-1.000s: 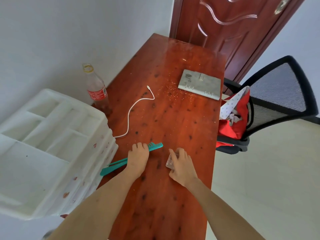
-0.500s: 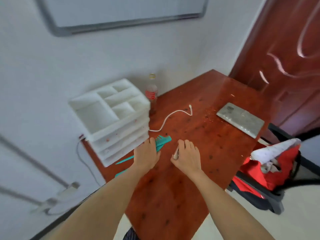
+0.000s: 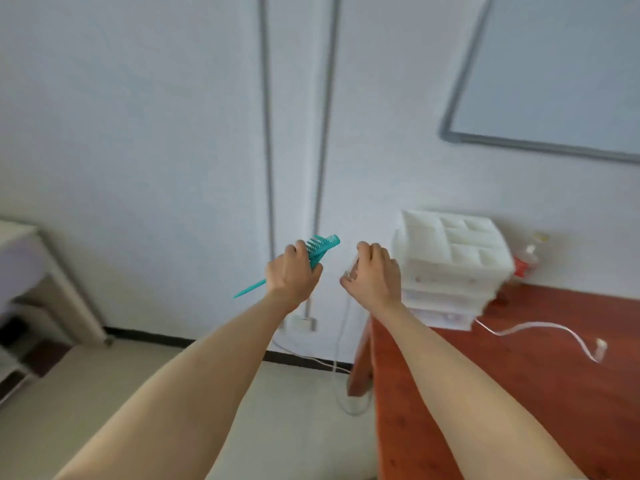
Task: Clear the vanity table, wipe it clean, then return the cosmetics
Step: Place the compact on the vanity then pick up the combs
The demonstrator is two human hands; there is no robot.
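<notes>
Holding a teal comb [image 3: 313, 255], the left hand [image 3: 291, 275] is raised in the air to the left of the table [image 3: 519, 393], out over the floor [image 3: 294, 410]. Its fingers are curled round the comb near the toothed end; the teeth stick up past the knuckles and the thin pointed tail runs down and to the left below the wrist. The right hand [image 3: 375, 277] is raised beside it, level with the table's left edge, its fingers and thumb curled round a small clear or silvery item [image 3: 350, 271]; blur hides what the item is. The two hands are near each other but apart.

On the table, against the wall [image 3: 138, 133], stands a white drawer organiser [image 3: 453, 268] with open compartments on top. Just to its right stands a bottle with a red label [image 3: 524, 263], blurred. A white cable [image 3: 540, 332] lies across the reddish-brown tabletop, its plug end lying toward the right of the table.

Two grey pipes [image 3: 266, 133] run down the wall behind the hands. A grey-framed board [image 3: 554, 81] hangs at upper right. At far left stands a piece of pale furniture [image 3: 45, 271], only partly in view.
</notes>
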